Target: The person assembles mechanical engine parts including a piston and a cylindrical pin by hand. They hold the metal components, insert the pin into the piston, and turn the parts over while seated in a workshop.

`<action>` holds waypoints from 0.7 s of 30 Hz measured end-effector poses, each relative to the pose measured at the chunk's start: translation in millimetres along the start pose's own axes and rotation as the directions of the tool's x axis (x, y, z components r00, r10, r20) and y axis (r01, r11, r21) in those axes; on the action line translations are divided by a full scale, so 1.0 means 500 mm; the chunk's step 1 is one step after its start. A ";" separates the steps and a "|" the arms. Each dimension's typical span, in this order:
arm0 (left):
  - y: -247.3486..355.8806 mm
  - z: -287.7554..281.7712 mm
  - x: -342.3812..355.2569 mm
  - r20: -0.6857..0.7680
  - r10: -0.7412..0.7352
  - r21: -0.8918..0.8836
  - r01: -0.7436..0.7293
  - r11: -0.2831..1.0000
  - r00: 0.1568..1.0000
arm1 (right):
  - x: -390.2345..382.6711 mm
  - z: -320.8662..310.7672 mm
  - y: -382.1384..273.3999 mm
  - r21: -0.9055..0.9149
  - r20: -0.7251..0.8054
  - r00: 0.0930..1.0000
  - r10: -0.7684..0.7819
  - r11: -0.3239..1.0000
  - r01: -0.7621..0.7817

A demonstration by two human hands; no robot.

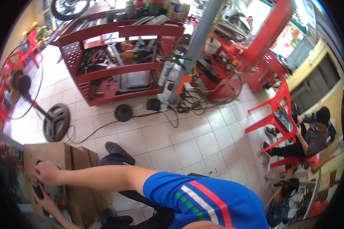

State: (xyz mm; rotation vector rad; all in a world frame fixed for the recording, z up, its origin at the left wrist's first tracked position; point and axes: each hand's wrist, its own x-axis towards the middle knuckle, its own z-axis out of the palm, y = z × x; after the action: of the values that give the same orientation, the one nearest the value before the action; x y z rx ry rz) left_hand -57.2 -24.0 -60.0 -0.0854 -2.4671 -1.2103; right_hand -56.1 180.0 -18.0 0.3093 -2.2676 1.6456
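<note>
At the lower left, my right hand (47,173) reaches across, fingers curled over a small dark item on a brown cardboard box (80,175); what it grips is hard to make out. Just below, my left hand (46,202) has its fingers at a small black part (38,190). More metal pieces and a reddish round item (62,204) lie on the box beside them, partly hidden by my hands and right forearm.
A red tool trolley (118,76) stands ahead, beside a grey post (187,65) and red machine (252,57). A fan (23,87) stands left, cables (183,110) cross the tiles, and another person (313,137) sits on a red chair at right.
</note>
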 end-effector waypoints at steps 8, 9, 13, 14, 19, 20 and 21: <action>-0.028 0.031 0.069 0.089 0.098 -0.043 -0.094 0.995 0.991 | -0.045 -0.139 -0.078 0.183 0.361 0.922 0.142 0.958 -0.219; -0.019 0.045 0.070 0.134 0.138 -0.078 -0.129 0.989 0.981 | -0.043 -0.148 -0.066 0.146 0.389 0.908 0.154 0.963 -0.226; -0.071 0.045 0.097 0.072 0.303 -0.230 -0.280 0.932 0.950 | -0.028 -0.138 -0.046 0.090 0.532 0.839 0.119 0.977 -0.196; -0.067 0.049 0.095 0.034 0.360 -0.196 -0.347 0.917 0.932 | -0.024 -0.133 -0.040 0.091 0.566 0.818 0.105 0.978 -0.189; 0.096 0.048 0.002 -0.122 0.619 0.014 -0.622 0.783 0.776 | -0.019 -0.116 -0.038 0.123 0.609 0.789 0.079 0.974 -0.193; 0.166 0.038 -0.030 -0.060 0.500 0.000 -0.501 0.866 0.864 | -0.021 -0.120 -0.045 0.138 0.617 0.782 0.087 0.966 -0.217; 0.249 0.018 -0.067 0.007 0.368 -0.003 -0.368 0.930 0.930 | -0.022 -0.117 -0.045 0.169 0.614 0.781 0.113 0.948 -0.270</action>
State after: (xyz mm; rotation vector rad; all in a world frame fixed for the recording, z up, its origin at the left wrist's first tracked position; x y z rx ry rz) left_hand -1.3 64.6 15.8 -0.5300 -2.3163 -1.0463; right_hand -30.1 228.6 14.0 0.7837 -2.5925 2.1971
